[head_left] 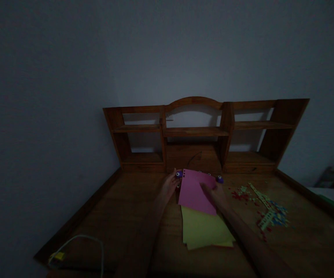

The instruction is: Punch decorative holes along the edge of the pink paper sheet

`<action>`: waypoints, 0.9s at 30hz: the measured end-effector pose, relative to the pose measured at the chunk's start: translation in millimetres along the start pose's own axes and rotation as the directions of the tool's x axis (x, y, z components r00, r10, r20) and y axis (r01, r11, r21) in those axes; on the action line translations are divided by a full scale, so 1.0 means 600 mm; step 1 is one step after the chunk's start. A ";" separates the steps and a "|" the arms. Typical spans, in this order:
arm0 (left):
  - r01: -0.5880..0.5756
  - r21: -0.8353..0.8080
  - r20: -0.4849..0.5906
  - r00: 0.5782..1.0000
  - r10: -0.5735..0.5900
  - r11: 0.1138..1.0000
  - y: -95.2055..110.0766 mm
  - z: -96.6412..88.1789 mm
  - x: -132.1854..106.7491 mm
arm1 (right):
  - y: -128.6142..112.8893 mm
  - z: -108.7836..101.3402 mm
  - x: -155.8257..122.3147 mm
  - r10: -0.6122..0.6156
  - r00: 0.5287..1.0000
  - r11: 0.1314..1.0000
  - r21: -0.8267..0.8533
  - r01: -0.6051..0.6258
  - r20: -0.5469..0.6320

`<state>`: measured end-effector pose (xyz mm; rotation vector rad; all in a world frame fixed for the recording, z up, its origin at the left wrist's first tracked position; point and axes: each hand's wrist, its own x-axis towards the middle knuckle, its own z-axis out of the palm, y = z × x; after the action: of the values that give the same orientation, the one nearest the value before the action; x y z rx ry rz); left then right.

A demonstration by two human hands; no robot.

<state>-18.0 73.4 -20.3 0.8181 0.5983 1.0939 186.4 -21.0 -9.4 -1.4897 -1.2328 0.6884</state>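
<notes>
A pink sheet of paper (197, 191) with small holes at its top left corner is raised over the desk. My right hand (216, 195) pinches its right side, the thumb lying on top of the sheet. Behind the sheet's upper edge is a purple thing with round white eye-like spots (179, 174); the paper covers most of it, so its kind is unclear. At its left end, my left hand (169, 188) is closed on it, some fingers hidden. Below the pink sheet lie several pale yellow sheets (206, 229), slightly fanned, with an orange edge under them.
A wooden shelf unit (196, 132) stands along the back of the wooden desk (126, 216). Small red, blue and pale green plastic pieces (277, 214) are scattered at the right. At the front left are a white cable (83, 236) and a small yellow object (58, 256).
</notes>
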 end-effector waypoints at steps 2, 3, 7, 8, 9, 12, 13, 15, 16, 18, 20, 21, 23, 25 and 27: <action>-0.043 0.020 0.038 0.998 0.042 0.999 -0.005 -0.003 0.001 | 0.000 -0.001 0.001 0.001 1.000 1.000 -0.008 -0.001 0.002; -0.063 0.033 0.053 0.997 0.061 0.997 -0.007 -0.005 0.002 | 0.001 -0.002 0.001 0.007 1.000 1.000 -0.010 -0.007 0.005; -0.084 0.081 0.033 0.996 0.081 0.993 -0.011 -0.009 0.002 | 0.011 -0.001 0.005 0.014 1.000 1.000 0.010 -0.014 0.005; -0.082 0.093 0.023 0.997 0.080 0.992 -0.011 -0.009 0.001 | 0.014 0.000 0.006 0.002 1.000 1.000 0.025 -0.002 0.008; -0.082 0.103 0.019 0.997 0.081 0.991 -0.011 -0.009 0.001 | 0.017 0.001 0.007 -0.006 1.000 0.999 0.036 0.006 0.011; -0.090 0.123 0.013 0.996 0.089 0.988 -0.009 -0.007 -0.001 | 0.017 0.001 0.006 0.028 1.000 0.999 0.043 -0.028 0.010; -0.090 0.123 0.009 0.996 0.090 0.988 -0.008 -0.006 -0.002 | 0.014 0.001 0.005 0.037 0.999 0.998 0.043 -0.037 0.010; -0.085 0.119 0.005 0.996 0.085 0.989 -0.008 -0.004 -0.003 | 0.009 0.000 0.003 0.035 0.999 0.999 0.039 -0.035 0.002; -0.081 0.119 0.006 0.997 0.081 0.990 -0.008 -0.003 -0.004 | 0.006 0.000 0.002 0.029 1.000 0.999 0.040 -0.029 -0.005; -0.076 0.121 0.013 0.997 0.075 0.990 -0.007 -0.001 -0.005 | 0.003 0.000 0.000 0.042 0.999 0.998 0.046 -0.041 -0.015; -0.076 0.124 0.025 0.997 0.074 0.989 -0.007 0.000 -0.007 | 0.003 0.001 0.000 0.048 0.999 0.997 0.055 -0.048 -0.001; -0.077 0.123 0.031 0.997 0.074 0.989 -0.007 0.000 -0.007 | 0.004 0.001 0.000 0.041 0.999 0.997 0.065 -0.041 0.009; -0.080 0.112 0.031 0.997 0.077 0.990 -0.007 -0.001 -0.007 | 0.007 0.002 0.002 0.030 0.999 0.997 0.064 -0.031 0.010; -0.077 0.093 0.012 0.997 0.076 0.993 -0.007 -0.003 -0.005 | 0.009 0.001 0.004 0.045 0.999 0.998 0.041 -0.044 -0.007; -0.069 0.073 -0.009 0.998 0.070 0.995 -0.008 -0.005 -0.004 | 0.011 0.000 0.005 0.062 0.998 0.998 0.021 -0.062 -0.015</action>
<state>-18.4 71.0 -25.7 0.9019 0.6258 1.1463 189.5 -17.6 -14.9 -1.5192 -1.1689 0.7272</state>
